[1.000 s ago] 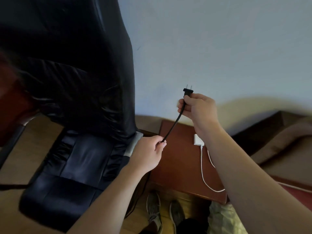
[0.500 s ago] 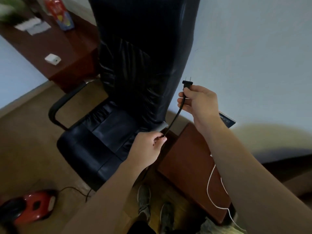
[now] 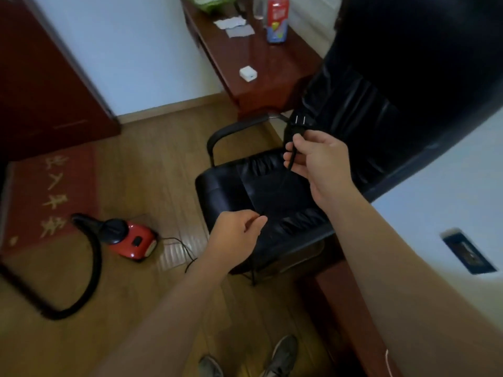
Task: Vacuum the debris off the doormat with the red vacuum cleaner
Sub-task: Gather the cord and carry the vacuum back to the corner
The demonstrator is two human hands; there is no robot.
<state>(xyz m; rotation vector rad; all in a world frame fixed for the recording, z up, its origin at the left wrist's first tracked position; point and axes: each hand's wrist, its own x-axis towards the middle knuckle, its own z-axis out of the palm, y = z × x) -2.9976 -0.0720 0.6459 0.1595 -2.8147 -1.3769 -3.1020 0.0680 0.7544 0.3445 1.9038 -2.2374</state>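
My right hand (image 3: 318, 164) gripped the plug (image 3: 295, 126), left hand (image 3: 236, 238) pinched its cord (image 3: 290, 162); black chair (image 3: 272, 191) stood between me and the bench (image 3: 261, 66), red vacuum cleaner (image 3: 133, 240) beside the doormat (image 3: 40, 186).

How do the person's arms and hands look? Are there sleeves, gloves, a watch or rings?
Both arms are bare to the picture's edge: no sleeve shows on the left arm or the right arm. The left hand and right hand wear no gloves. No watch, bracelet or ring is visible.
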